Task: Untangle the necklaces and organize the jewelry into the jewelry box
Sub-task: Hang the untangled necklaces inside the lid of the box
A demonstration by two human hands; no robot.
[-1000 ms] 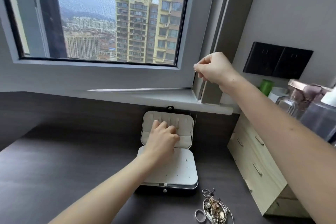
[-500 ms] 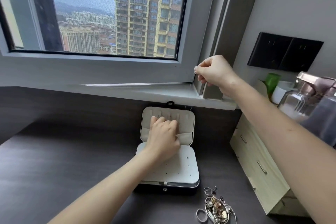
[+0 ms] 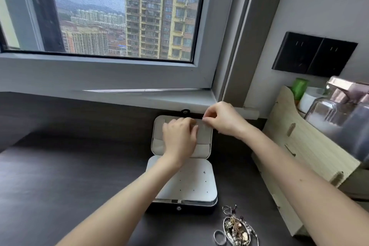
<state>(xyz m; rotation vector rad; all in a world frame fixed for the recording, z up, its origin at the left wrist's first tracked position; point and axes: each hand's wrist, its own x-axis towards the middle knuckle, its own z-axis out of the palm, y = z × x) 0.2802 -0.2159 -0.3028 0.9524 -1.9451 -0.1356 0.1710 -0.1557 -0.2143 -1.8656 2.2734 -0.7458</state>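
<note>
The jewelry box [image 3: 185,183] sits open on the dark tabletop [image 3: 79,175], with its lid [image 3: 204,136] propped upright below the window sill [image 3: 139,100]. Both hands work at the lid's lining. The left hand [image 3: 179,138] lies on it with fingers bent; I cannot tell whether it holds anything. The right hand [image 3: 223,121] pinches thumb to forefinger at the lid's top right corner on something tiny, probably a fine chain [image 3: 203,119].

The step looks like hanging 1 necklace inside the lid. The next move calls for seating the chain and tucking its slack into the lid pocket [image 3: 201,151], then going back to the tangled jewelry pile [image 3: 236,229] near the box's front right corner, where 1 ring [image 3: 219,236] lies beside it.

No brand, label or writing is readable.
</note>
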